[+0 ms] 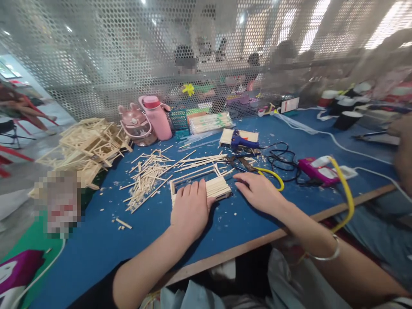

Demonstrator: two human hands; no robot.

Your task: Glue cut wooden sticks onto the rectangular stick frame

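Note:
My left hand is wrapped over a small frame of thin wooden sticks, its fingers on top and its thumb at the near side. Part of the frame is covered with sticks laid side by side; the far left part is an open outline. Just right of the frame, my right hand hovers low with index finger and thumb apart, and no object shows between them. Beyond it lie dark-handled pliers. A blue glue gun rests on a pale block of sticks.
Loose wooden sticks are heaped to the left. A larger stick structure, a pink bottle and a packet of sticks stand behind. Cables and a magenta power strip lie at right. A perforated screen closes the back.

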